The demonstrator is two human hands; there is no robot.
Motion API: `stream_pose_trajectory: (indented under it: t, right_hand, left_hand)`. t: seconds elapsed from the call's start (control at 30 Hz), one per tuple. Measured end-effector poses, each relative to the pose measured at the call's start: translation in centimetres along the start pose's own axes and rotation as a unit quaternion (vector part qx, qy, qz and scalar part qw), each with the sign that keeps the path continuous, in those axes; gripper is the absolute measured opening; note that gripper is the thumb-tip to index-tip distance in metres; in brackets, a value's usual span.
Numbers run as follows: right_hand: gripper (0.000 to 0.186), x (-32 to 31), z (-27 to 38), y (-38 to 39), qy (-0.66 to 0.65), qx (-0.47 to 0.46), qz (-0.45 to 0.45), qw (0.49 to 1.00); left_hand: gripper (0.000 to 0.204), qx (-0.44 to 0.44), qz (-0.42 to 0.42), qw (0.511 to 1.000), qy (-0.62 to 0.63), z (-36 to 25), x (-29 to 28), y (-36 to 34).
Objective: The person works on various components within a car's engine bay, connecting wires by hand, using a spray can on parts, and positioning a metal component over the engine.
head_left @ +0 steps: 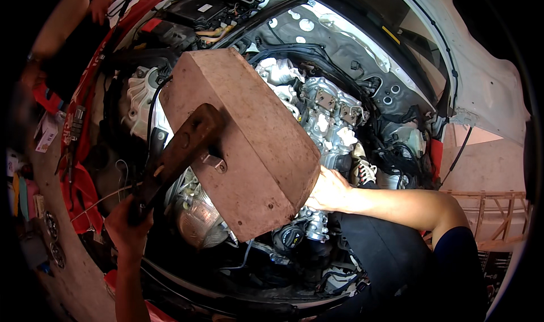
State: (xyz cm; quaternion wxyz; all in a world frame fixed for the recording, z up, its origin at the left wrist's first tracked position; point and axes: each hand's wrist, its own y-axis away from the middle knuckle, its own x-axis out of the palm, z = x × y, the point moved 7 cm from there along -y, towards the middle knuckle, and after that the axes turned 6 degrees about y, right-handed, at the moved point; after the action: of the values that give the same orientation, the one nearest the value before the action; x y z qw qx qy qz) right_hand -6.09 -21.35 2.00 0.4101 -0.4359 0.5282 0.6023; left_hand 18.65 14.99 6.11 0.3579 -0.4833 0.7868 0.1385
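- brown box [249, 123] smack mid-frame, over the engine [331, 104]
- left hand [126, 225], lower left, wrapped round the dark handle [184, 143]
- right hand [334, 191] at box's right end, fingers hidden, can't tell grip

This looks like a car workshop, or a garage used as one. A car [340, 53] has its hood [487, 67] raised and engine [331, 123] exposed, red covers [85, 203] line its sides, and clutter [47, 135] sits along the bare floor [71, 288].
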Motion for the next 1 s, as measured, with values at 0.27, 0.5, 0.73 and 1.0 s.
stream_pose_trajectory:
  t: [0.27, 0.5, 0.73, 1.0]
  right_hand:
    - [0.075, 0.5, -0.1, -0.2, 0.006, 0.005, 0.014, 1.0]
    - [0.074, 0.0, -0.1, -0.2, 0.006, 0.023, 0.026, 0.999]
    - [0.072, -2.4, 0.1, -0.7, -0.038, 0.075, 0.018, 0.996]
    - [0.069, -1.2, -0.3, -0.4, -0.025, 0.051, 0.006, 0.998]
  left_hand:
    - [0.042, 0.018, -0.007, 1.0, -0.009, -0.2, -0.3, 0.1]
    - [0.041, 0.018, -0.016, 1.0, -0.001, -0.1, -0.1, 0.0]
    - [0.038, 0.008, -0.009, 1.0, -0.004, -0.1, -0.1, 0.0]
    - [0.04, 0.032, -0.022, 0.999, -0.005, 0.0, 0.0, 0.1]
